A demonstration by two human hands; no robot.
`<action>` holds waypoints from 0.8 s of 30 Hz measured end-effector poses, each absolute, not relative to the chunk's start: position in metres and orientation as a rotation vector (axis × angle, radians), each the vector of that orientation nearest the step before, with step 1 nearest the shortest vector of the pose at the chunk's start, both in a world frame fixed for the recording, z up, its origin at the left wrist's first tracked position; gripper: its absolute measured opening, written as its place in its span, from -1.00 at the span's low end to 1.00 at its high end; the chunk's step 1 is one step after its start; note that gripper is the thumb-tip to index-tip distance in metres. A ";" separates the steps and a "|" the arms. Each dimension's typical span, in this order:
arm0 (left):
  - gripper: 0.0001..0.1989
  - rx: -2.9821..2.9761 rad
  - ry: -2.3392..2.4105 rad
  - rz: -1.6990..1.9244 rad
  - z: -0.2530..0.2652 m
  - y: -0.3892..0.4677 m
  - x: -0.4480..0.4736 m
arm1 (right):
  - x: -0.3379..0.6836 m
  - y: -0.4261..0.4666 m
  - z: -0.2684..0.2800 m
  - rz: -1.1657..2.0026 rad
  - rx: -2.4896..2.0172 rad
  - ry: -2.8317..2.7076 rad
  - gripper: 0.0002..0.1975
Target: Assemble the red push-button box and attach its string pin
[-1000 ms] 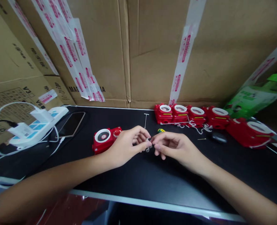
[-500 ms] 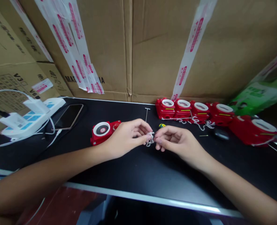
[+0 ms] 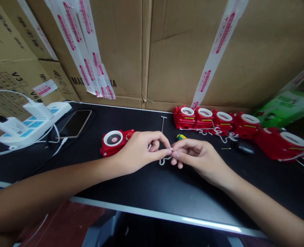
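My left hand (image 3: pixel 139 151) and my right hand (image 3: pixel 195 154) meet fingertip to fingertip above the black table. Both pinch a thin white string (image 3: pixel 163 162), whose loop hangs down between them. Fingers cover much of the string. Left of my left hand, and partly behind it, lies a red device (image 3: pixel 107 150) with a white ring around a dark round window. A small metal T-shaped rod (image 3: pixel 163 123) lies just beyond my hands. Behind my right fingers shows a yellow and green object (image 3: pixel 180 137), mostly hidden.
Several similar red devices (image 3: pixel 184 121) with white rings stand in a row at the back right, white strings by them. A black oval object (image 3: pixel 245 147) lies before them. At left are a power strip (image 3: pixel 33 125) and a phone (image 3: pixel 76 123). Cardboard boxes (image 3: pixel 172 51) wall the back.
My fingertips have come together on the white string, and its bunched part now hangs as a longer loop. The view has shifted slightly.
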State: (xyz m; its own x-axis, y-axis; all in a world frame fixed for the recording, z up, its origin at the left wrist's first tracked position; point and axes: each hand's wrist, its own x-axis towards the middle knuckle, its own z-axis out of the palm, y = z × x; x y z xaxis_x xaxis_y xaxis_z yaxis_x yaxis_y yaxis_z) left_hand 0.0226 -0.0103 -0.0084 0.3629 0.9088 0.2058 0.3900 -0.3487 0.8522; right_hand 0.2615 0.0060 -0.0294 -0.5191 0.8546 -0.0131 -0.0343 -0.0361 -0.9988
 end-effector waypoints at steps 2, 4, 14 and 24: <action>-0.84 1.901 1.127 0.922 -0.009 -0.010 0.023 | 0.262 0.007 -0.030 1.635 -0.891 -1.546 -0.76; -0.84 1.885 1.127 0.926 -0.010 -0.009 0.023 | 0.264 0.008 -0.030 1.630 -0.885 -1.542 -0.76; -0.82 1.758 1.101 0.923 -0.014 -0.011 0.024 | 0.269 0.010 -0.025 1.609 -0.954 -1.574 -0.67; -0.84 1.655 1.058 0.882 -0.014 -0.012 0.027 | 0.273 0.013 -0.025 1.673 -0.961 -1.509 -0.73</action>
